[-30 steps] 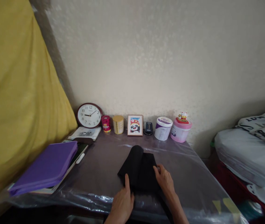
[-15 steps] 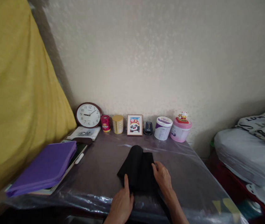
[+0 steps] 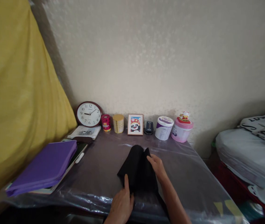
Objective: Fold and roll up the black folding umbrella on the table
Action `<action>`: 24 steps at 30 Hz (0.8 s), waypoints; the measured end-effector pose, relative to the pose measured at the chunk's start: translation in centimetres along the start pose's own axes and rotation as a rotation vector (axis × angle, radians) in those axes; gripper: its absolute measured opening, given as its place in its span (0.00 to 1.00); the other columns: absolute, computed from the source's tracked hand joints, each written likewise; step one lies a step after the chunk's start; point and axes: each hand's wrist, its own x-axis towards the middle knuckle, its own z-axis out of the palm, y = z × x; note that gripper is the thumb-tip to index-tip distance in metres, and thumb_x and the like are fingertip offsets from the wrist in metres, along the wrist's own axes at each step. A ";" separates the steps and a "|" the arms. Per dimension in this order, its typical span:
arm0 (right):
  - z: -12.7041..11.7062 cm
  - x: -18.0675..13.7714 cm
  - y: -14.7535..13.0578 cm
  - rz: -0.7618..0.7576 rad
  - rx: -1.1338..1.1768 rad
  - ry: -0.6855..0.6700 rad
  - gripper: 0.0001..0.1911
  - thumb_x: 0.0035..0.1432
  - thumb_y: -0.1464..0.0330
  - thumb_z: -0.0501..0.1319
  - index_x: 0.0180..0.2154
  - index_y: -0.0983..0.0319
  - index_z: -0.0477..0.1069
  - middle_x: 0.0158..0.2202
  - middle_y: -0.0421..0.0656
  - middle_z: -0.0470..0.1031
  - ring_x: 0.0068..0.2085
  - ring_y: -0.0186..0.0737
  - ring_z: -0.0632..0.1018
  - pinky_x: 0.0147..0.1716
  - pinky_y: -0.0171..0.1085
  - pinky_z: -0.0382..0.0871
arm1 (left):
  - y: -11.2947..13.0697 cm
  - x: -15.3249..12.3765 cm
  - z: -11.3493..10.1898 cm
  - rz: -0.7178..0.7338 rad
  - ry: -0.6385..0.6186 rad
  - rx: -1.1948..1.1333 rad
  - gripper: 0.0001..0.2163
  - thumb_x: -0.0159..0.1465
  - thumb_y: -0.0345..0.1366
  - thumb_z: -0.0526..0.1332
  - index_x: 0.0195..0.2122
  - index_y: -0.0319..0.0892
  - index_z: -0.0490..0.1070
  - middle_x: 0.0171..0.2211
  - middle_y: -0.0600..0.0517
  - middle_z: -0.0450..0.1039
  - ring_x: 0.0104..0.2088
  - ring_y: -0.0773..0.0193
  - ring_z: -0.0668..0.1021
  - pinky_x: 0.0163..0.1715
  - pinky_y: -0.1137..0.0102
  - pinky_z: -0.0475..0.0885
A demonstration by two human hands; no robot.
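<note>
A folded piece of black cloth lies near the front of the table, with a rounded fold on its left part. My left hand is closed on its near left edge, the index finger stretched along the top of the fabric. At the far right edge, my right hand pinches a flap of the cloth between thumb and fingers and holds it raised and tilted to the left. A dark strip hangs from the cloth beside my right forearm. The fingertips of my left hand are partly hidden.
A plastic-covered table carries purple folded fabric at left. Along the wall stand a clock, a red can, a yellow-lidded tin, a panda picture frame, a white tub and a pink tub.
My right hand has moved up and to the left, lifting the right flap of the black cloth and folding it inward. The left hand has stayed in place.
</note>
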 end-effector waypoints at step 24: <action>8.7 3.0 -0.2 0.067 -0.245 -0.064 0.19 0.49 0.64 0.59 0.43 0.64 0.69 0.33 0.45 0.77 0.36 0.41 0.77 0.34 0.35 0.67 | -1.2 -0.7 -0.1 0.041 0.062 -0.144 0.32 0.64 0.39 0.45 0.61 0.34 0.25 0.47 0.41 0.69 0.42 0.62 0.75 0.39 0.74 0.64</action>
